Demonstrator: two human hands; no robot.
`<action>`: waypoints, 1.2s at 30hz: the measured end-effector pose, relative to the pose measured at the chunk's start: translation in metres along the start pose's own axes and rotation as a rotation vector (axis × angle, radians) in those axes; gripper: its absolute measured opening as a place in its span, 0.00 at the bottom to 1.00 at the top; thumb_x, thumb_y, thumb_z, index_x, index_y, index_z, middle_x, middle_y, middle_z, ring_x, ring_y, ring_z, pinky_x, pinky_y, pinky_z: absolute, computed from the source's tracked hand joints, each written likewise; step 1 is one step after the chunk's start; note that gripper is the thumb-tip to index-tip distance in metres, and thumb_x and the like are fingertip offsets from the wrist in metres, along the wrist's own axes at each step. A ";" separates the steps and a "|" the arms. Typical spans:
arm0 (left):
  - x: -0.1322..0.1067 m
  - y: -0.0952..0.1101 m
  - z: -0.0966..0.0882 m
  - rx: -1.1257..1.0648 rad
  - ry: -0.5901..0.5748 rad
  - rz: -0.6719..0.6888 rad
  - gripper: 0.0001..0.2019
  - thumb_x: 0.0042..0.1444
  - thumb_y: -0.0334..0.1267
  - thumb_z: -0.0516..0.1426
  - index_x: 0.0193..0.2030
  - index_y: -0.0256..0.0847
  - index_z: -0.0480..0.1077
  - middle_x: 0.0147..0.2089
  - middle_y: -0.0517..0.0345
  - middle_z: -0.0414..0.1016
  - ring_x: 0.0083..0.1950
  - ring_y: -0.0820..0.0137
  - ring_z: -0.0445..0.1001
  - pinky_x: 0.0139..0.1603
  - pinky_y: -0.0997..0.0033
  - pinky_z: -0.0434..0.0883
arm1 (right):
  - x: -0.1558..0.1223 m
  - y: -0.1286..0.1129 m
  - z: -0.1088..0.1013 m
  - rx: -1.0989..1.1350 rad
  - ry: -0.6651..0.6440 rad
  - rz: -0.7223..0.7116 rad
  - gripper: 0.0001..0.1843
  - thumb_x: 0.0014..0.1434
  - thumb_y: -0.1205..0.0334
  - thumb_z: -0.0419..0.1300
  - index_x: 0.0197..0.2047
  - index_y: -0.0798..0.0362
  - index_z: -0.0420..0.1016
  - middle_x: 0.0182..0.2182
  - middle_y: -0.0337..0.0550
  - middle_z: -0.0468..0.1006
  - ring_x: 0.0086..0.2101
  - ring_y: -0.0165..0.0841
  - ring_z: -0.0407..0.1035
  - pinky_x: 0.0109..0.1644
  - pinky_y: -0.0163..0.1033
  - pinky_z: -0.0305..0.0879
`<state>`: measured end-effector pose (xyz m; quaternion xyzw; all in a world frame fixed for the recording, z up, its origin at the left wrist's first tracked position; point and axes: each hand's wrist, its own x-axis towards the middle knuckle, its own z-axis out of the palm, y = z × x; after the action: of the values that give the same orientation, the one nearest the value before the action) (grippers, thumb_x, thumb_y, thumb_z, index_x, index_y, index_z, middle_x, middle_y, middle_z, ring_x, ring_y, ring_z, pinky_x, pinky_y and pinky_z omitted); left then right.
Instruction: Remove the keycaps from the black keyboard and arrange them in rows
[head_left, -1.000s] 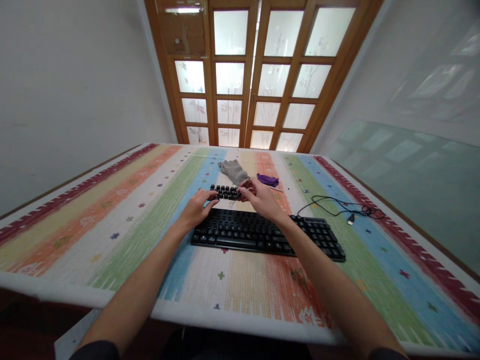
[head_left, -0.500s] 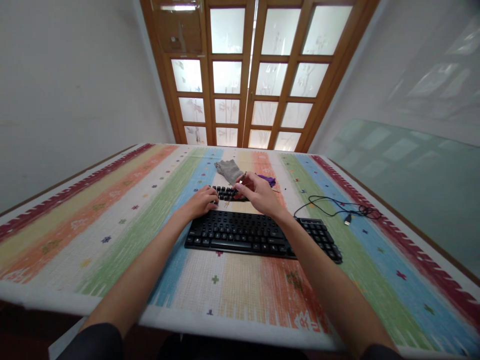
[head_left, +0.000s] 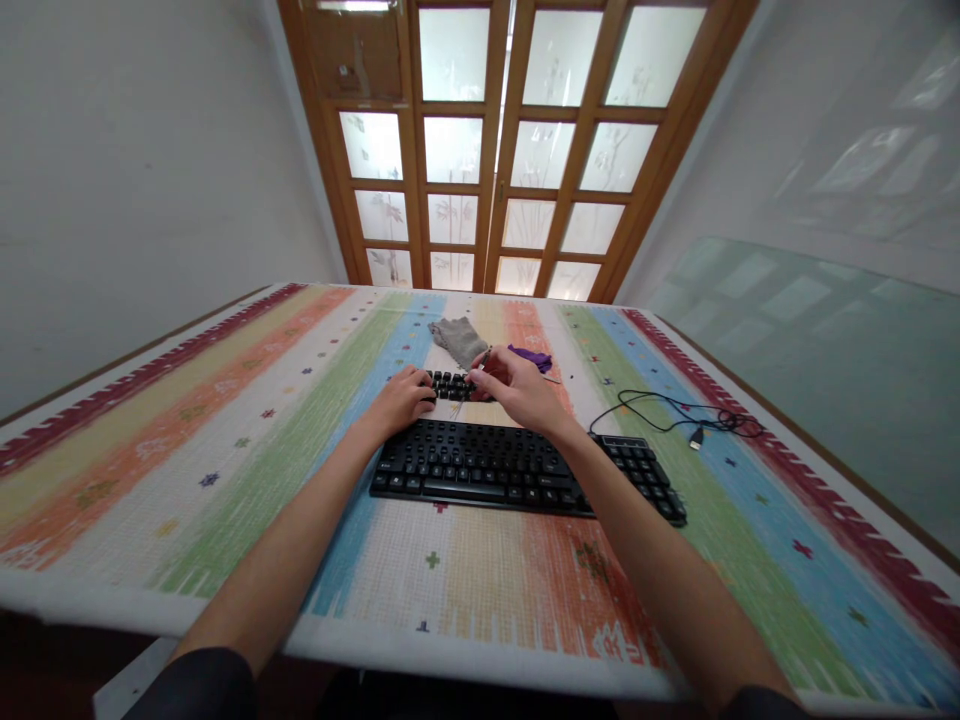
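Note:
A black keyboard (head_left: pixel 480 465) lies in front of me; its upper rows show bare key posts, while keycaps sit on the bottom row and number pad. Behind it, several loose black keycaps (head_left: pixel 452 386) are grouped in rows. My left hand (head_left: pixel 405 398) rests at their left end, fingers bent and close together; whatever is under the fingertips is hidden. Over the right end of the group, my right hand (head_left: pixel 519 385) pinches a small thin object (head_left: pixel 485 359), dark with a pale spot, too small to name.
A grey cloth (head_left: pixel 457 340) and a purple cloth (head_left: pixel 534 358) lie beyond the hands. To the right is a looped black cable (head_left: pixel 652 396) with a USB plug (head_left: pixel 697 438). A striped tablecloth (head_left: pixel 247 440) covers the table, and wooden glazed doors (head_left: pixel 491 200) stand behind.
My left hand has shifted very slightly, its fingers still at the loose keycaps. The right hand stays almost in place with its pinch. The whole view has moved a little.

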<state>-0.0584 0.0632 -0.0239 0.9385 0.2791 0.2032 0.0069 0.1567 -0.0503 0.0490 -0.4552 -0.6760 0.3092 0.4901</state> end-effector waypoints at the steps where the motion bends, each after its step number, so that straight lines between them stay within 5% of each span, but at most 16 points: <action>1: 0.000 0.000 0.000 0.013 0.003 -0.005 0.05 0.54 0.32 0.61 0.35 0.43 0.79 0.46 0.51 0.72 0.49 0.60 0.66 0.54 0.57 0.67 | 0.000 0.001 0.001 0.002 -0.002 0.000 0.09 0.60 0.55 0.61 0.37 0.52 0.68 0.27 0.38 0.74 0.29 0.31 0.74 0.35 0.39 0.73; 19: 0.001 0.004 0.002 0.167 0.053 -0.067 0.05 0.54 0.35 0.63 0.38 0.40 0.78 0.45 0.49 0.71 0.49 0.58 0.65 0.49 0.58 0.67 | -0.005 0.011 0.019 -0.074 -0.201 0.007 0.10 0.60 0.56 0.60 0.39 0.54 0.70 0.29 0.42 0.79 0.31 0.33 0.75 0.39 0.40 0.70; 29: -0.020 0.017 -0.012 0.129 0.130 -0.095 0.08 0.60 0.40 0.59 0.35 0.40 0.77 0.42 0.50 0.73 0.47 0.60 0.68 0.47 0.61 0.68 | -0.011 0.004 0.026 -0.186 -0.300 -0.025 0.09 0.60 0.57 0.60 0.37 0.55 0.74 0.30 0.41 0.78 0.31 0.32 0.71 0.37 0.38 0.66; 36: -0.020 0.031 -0.019 0.161 -0.094 -0.196 0.20 0.66 0.45 0.51 0.30 0.37 0.76 0.32 0.49 0.76 0.36 0.63 0.74 0.37 0.68 0.64 | -0.010 0.005 0.021 -0.249 -0.313 -0.025 0.06 0.60 0.62 0.59 0.38 0.54 0.76 0.31 0.42 0.79 0.32 0.32 0.71 0.37 0.37 0.65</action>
<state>-0.0646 0.0244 -0.0096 0.9127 0.3843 0.1341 -0.0355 0.1395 -0.0572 0.0340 -0.4504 -0.7824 0.2843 0.3227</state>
